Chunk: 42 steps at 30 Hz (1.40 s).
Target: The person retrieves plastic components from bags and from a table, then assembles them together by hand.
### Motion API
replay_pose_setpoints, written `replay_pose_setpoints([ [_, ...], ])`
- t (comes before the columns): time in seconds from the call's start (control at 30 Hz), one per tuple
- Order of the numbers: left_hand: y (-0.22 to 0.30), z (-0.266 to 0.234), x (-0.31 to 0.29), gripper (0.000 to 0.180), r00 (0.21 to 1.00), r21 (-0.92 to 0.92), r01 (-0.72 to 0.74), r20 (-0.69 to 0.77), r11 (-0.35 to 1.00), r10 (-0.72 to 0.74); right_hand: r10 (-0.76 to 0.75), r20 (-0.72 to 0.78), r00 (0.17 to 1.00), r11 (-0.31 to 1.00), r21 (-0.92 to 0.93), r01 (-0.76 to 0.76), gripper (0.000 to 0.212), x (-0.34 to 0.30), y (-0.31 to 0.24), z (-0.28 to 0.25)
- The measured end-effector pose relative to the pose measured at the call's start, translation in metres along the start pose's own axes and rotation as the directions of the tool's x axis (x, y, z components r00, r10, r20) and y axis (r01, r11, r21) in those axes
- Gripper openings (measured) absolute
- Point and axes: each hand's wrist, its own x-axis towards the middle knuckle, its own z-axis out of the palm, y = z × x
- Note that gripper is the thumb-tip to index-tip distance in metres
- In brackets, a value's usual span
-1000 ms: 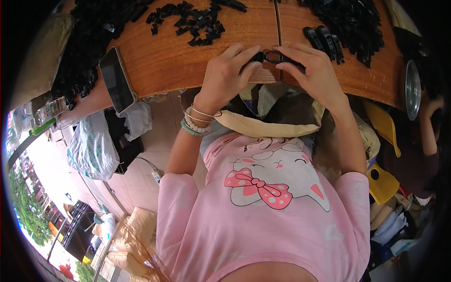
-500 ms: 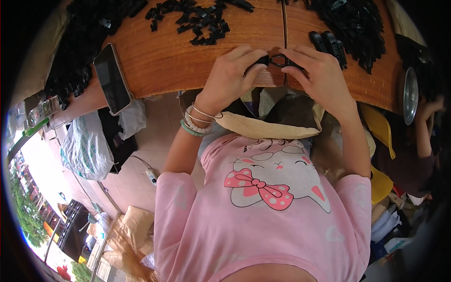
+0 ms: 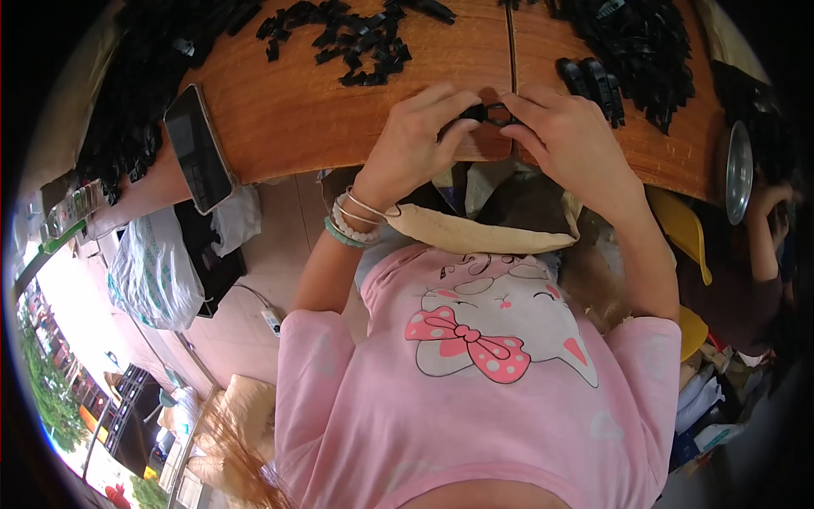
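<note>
Over the near edge of the wooden table (image 3: pixel 288 110), my two hands meet at a small black plastic piece (image 3: pixel 498 114) with an open, loop-shaped middle. My left hand (image 3: pixel 420 131) pinches its left end between thumb and fingers. On the other side, my right hand (image 3: pixel 572 131) is closed around the right end, whose tip is hidden by the fingers. The exact kind of piece cannot be made out. Several longer black plastic pieces (image 3: pixel 591 88) lie side by side just beyond my right hand. Small black plastic parts (image 3: pixel 360 42) are scattered beyond my left hand.
Black piles rise at the far left (image 3: pixel 161 59) and far right (image 3: pixel 649 51). A phone (image 3: pixel 200 148) overhangs the table's left edge; a round metal dish (image 3: pixel 739 174) sits at the right edge. Beige cloth (image 3: pixel 483 231) spans my lap. Another person's arm (image 3: pixel 765 229) shows at right.
My right hand has shifted slightly left, covering more of the piece's right end. My left hand keeps its pinch almost unmoved.
</note>
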Motion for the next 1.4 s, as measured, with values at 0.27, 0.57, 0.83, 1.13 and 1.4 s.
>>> replay_pose_setpoints([
  [0.27, 0.004, 0.001, 0.004, 0.023, 1.0, 0.055, -0.022, -0.001, 0.998, 0.022, -0.024, -0.057, 0.998, 0.998, 0.058, 0.027, 0.016, -0.002, 0.011, 0.012],
  [0.57, 0.033, -0.005, -0.007, 0.022, 0.926, -0.162, 0.377, 0.067, 0.912, -0.371, 0.213, -0.332, 0.919, 0.806, 0.591, 0.026, 0.031, -0.039, -0.003, 0.034],
  [0.83, 0.066, 0.006, -0.012, 0.033, 0.906, -0.851, 0.36, 0.221, 0.383, -0.362, 0.043, -0.348, 0.937, 0.868, 0.477, 0.138, 0.037, -0.047, 0.003, 0.021],
  [1.13, 0.075, 0.008, -0.015, 0.034, 0.886, -0.669, 0.463, 0.323, 0.582, -0.334, -0.096, -0.357, 0.929, 0.972, 0.169, 0.165, 0.035, -0.059, -0.007, 0.005],
  [1.4, 0.07, 0.016, -0.023, 0.034, 0.878, -0.657, 0.475, 0.305, 0.585, -0.37, 0.116, -0.285, 0.951, 0.952, 0.306, -0.024, 0.031, -0.073, -0.025, 0.007],
])
